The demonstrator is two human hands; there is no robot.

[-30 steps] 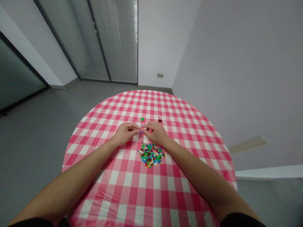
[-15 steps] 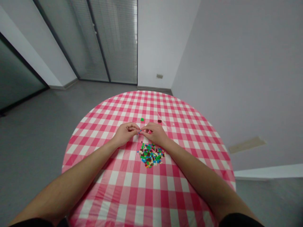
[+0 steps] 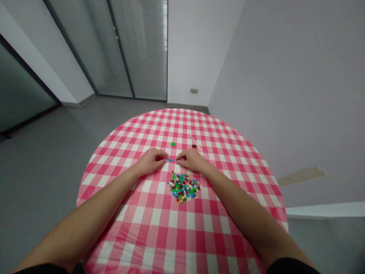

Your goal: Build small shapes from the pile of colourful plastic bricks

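Over the middle of the round table (image 3: pixel 137 215), under its pink-and-white checked tablecloth (image 3: pixel 171 232), your left hand (image 3: pixel 149 161) and right hand (image 3: pixel 191 160) rest just apart, with a thin blue brick (image 3: pixel 170 160) lying on the cloth between them. Your fingers (image 3: pixel 161 153) curl loosely and grip nothing that shows, though a piece this small could hide inside them, so you can't be sure they're empty. A heap of small multicoloured plastic bricks (image 3: pixel 184 187) sits just nearer you, below the right hand. A green brick (image 3: pixel 173 144) and a dark red brick (image 3: pixel 194 146) lie apart, farther out. The main risk is your right wrist or palm dropping toward the heap and scattering it. Closing your fingers carelessly could also flick the blue brick away, since it is thin and hard to pinch from a slippery cloth.
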